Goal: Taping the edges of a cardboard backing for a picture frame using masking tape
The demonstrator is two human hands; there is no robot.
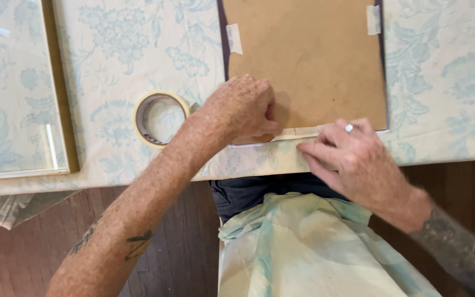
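A brown backing board (309,60) lies on a table covered with a pale floral cloth (446,82). Strips of masking tape hold its left edge (234,38) and right edge (373,19). A long tape strip (295,133) runs along its near edge. My left hand (240,107) rests curled on the board's near left corner, its thumb pressing that strip. My right hand (347,159), a ring on one finger, presses flat on the same strip further right.
A roll of masking tape (160,117) lies on the cloth just left of my left hand. A gold-edged glazed frame (61,99) lies at the far left. Dark wooden floor (182,231) shows below the table edge.
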